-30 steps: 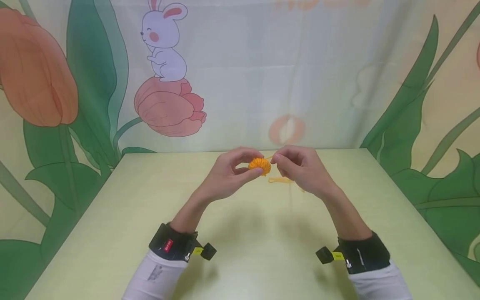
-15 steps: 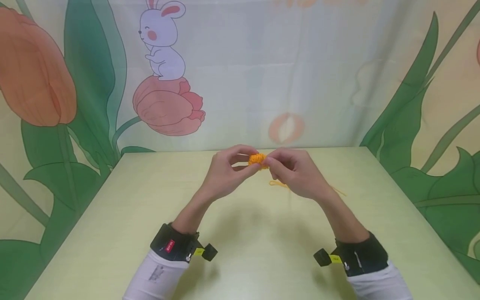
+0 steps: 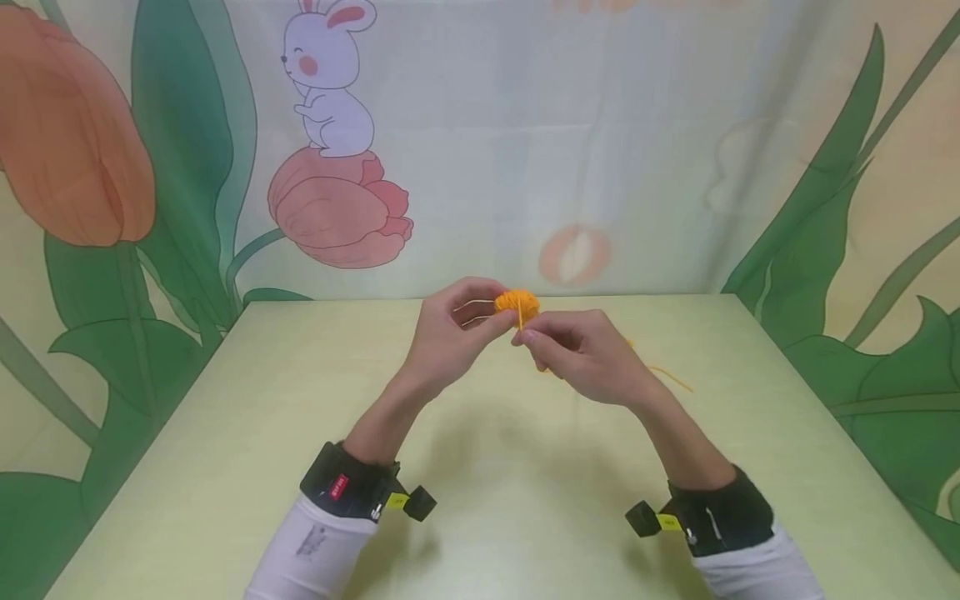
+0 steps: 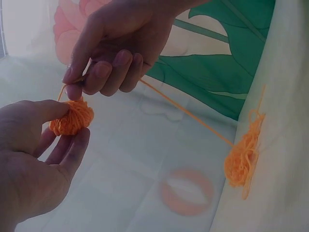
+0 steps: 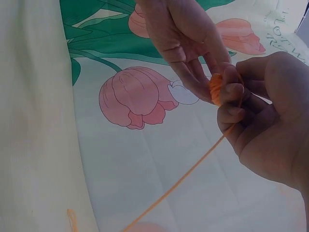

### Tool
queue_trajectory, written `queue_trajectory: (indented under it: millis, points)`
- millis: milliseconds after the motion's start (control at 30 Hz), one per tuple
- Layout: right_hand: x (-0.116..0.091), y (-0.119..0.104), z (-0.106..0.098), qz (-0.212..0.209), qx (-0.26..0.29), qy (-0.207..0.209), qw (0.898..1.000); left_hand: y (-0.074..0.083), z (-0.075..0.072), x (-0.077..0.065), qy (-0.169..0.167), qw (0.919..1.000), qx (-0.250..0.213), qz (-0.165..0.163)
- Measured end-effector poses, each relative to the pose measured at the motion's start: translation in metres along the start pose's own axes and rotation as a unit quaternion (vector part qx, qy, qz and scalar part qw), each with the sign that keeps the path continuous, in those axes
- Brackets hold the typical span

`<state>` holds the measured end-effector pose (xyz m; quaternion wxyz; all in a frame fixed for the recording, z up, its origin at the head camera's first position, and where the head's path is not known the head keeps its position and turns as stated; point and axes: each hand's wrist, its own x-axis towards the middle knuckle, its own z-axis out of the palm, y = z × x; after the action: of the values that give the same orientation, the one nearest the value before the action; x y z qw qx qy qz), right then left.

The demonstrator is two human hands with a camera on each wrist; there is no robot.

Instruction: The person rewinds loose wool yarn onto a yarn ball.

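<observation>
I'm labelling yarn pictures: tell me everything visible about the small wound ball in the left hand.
The small ball is bright orange and rounded, its strands wound side by side, apparently yarn. The left hand pinches it between thumb and fingers, clear of the table. A strand leads from it to the right hand.

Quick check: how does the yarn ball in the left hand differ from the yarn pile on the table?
The yarn ball is wound compactly; the yarn pile is a loose heap with stray loops. The left hand holds the yarn ball up off the table; the yarn pile lies on it. Both are orange yarn.
</observation>
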<state>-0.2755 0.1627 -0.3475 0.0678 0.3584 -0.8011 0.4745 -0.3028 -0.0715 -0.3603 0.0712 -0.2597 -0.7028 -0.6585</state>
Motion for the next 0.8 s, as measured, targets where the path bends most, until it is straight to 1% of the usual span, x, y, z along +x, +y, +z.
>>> queue_trajectory:
  millis: [167,400,500,800]
  points:
    - [0.001,0.005,0.001,0.006,0.003,-0.014,1.0,0.005,-0.001,-0.001,-0.002,0.9997,-0.024,-0.009]
    - [0.001,0.007,0.0,0.022,0.011,-0.029,0.999,0.013,-0.005,-0.003,-0.007,0.9998,-0.016,-0.003]
    - [0.002,0.009,-0.001,0.031,0.018,-0.041,0.999,0.015,-0.007,-0.004,-0.014,0.9998,-0.017,-0.001]
    - [0.006,0.02,-0.008,0.056,0.075,-0.074,0.993,0.02,-0.008,-0.007,-0.049,0.9983,-0.03,0.003]
